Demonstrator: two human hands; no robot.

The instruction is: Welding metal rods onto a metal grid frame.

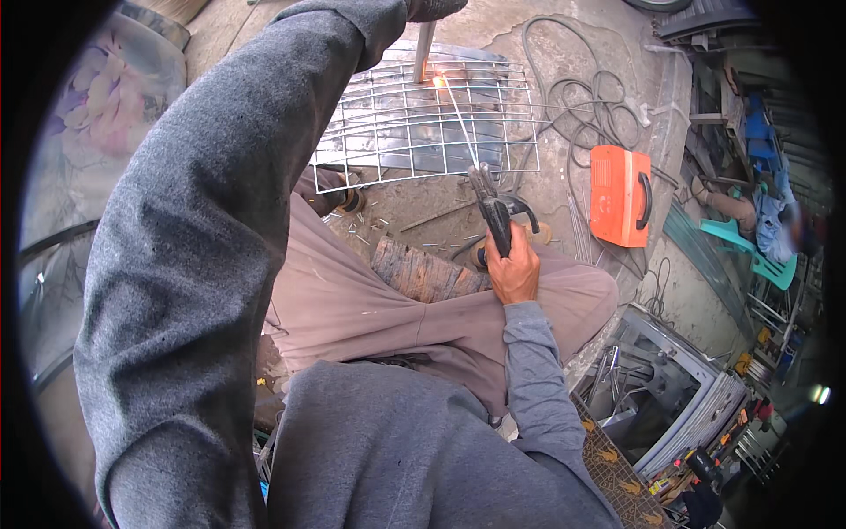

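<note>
My right hand point(515, 271) is closed round the black handle of a welding electrode holder point(495, 212). From its jaws a thin pale welding rod point(460, 115) reaches up to a bright orange glow on a wire grid point(388, 132). The grid lies over a grey metal sheet point(467, 60) on the ground. At the top edge, partly cut off, my left hand point(434, 7) looks dark, perhaps gloved, and closes over the upper end of a flat metal bar point(425, 53). The bar's lower end meets the grid beside the glow.
An orange welding machine point(617, 196) with a black handle stands to the right, near looping cables point(582, 106). A wooden block point(427, 271) lies between my legs, with rod stubs scattered nearby. Metal frames point(652, 379) stack at lower right. Another person point(765, 216) is near a teal chair point(771, 264).
</note>
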